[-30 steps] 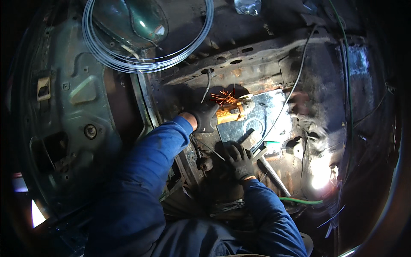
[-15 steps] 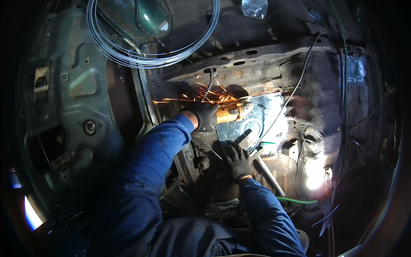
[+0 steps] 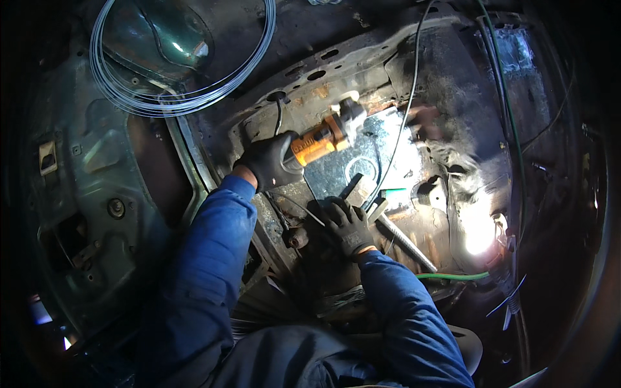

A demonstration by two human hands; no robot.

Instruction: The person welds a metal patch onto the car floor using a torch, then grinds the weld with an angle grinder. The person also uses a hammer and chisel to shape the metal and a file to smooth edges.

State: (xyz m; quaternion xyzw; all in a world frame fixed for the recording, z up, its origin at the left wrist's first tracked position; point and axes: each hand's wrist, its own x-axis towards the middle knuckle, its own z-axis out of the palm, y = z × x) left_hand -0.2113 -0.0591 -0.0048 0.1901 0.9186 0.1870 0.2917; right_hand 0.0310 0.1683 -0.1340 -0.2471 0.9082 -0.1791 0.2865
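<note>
My left hand (image 3: 272, 161), in a dark work glove, is wrapped round the body of an orange angle grinder (image 3: 314, 146). The grinder's head (image 3: 351, 118) points up and right, over the far edge of a bright metal sheet (image 3: 333, 173); no sparks show. My right hand (image 3: 349, 226), gloved too, lies with spread fingers at the sheet's near edge. By its fingertips is a small rectangular block (image 3: 362, 191). Close on its right rests a hammer-like tool with a grey shaft (image 3: 407, 242); a thin dark cable (image 3: 400, 139) runs past it across the sheet.
A coil of wire (image 3: 162, 107) hangs at the upper left, before a green vehicle panel (image 3: 103, 161). A bright lamp (image 3: 479, 239) shines at the right, near a green hose (image 3: 453, 277). Long cables (image 3: 511, 123) run down the right side. Worn, rusty metal surrounds the sheet.
The sparks have stopped. My left hand has tilted the grinder and its head has lifted up and left. The right hand stays by the sheet; the whole view has shifted somewhat.
</note>
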